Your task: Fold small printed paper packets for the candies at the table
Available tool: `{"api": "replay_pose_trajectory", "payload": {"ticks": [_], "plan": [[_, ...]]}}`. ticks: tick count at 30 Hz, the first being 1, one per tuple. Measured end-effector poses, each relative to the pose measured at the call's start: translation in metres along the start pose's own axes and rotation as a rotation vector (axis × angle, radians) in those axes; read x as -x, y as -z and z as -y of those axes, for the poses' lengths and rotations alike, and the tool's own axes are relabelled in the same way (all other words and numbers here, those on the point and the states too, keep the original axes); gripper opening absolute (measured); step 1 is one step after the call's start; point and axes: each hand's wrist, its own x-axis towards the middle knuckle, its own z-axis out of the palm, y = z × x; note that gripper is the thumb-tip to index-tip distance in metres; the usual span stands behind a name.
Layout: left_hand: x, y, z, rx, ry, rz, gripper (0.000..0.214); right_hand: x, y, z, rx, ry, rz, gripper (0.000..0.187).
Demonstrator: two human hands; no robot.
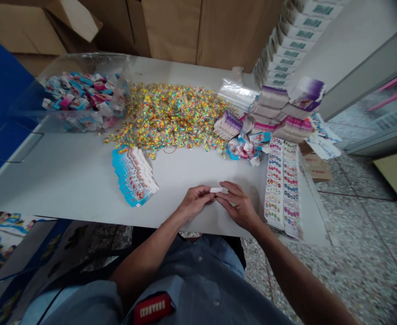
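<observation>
Both my hands meet over the white table (83,180) near its front edge. Between the fingertips of my left hand (195,202) and my right hand (238,205) is a small white paper strip (216,190), pinched from both sides. Left of my hands lies a fanned stack of blue-edged printed cards (134,176). To the right are long sheets of colourful printed stickers (281,189), close to my right hand.
A large heap of small multicoloured candies (168,117) covers the table's middle. A clear plastic bin (80,92) holds wrapped packets at back left. Stacks of printed packaging (269,108) and white boxes (286,45) stand at back right. Cardboard cartons (171,27) line the back; a speckled floor lies right.
</observation>
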Motion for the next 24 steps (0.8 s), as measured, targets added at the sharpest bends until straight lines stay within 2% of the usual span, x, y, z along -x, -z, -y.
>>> {"api": "replay_pose_trajectory", "payload": {"ticks": [3, 6, 8, 11, 16, 19, 21, 24], "plan": [[-0.001, -0.004, -0.007, 0.042, 0.105, -0.038, 0.027, 0.006, -0.002, 0.000, -0.329, -0.325, -0.136, 0.027], [-0.003, -0.005, -0.013, 0.042, 0.164, -0.055, 0.027, 0.010, -0.006, -0.001, -0.719, -0.629, -0.151, 0.034], [-0.005, -0.004, -0.015, 0.027, 0.175, -0.051, 0.028, 0.008, -0.009, -0.003, -0.916, -0.730, -0.110, 0.037], [-0.007, 0.001, -0.014, 0.012, 0.172, -0.018, 0.031, 0.001, -0.013, -0.006, -1.028, -0.802, -0.086, 0.042], [-0.010, 0.009, -0.010, 0.001, 0.130, 0.044, 0.033, -0.011, -0.016, -0.009, -1.036, -0.837, 0.031, 0.035], [-0.009, 0.011, -0.003, -0.048, 0.005, 0.078, 0.035, -0.010, -0.020, -0.012, -0.939, -0.768, 0.005, 0.027], [-0.007, 0.011, 0.003, -0.143, -0.169, 0.056, 0.034, -0.005, -0.023, -0.015, -0.817, -0.638, -0.054, 0.022], [-0.003, 0.012, 0.011, -0.316, -0.429, 0.009, 0.028, 0.004, -0.022, -0.019, -0.541, -0.344, -0.108, 0.017]]}}
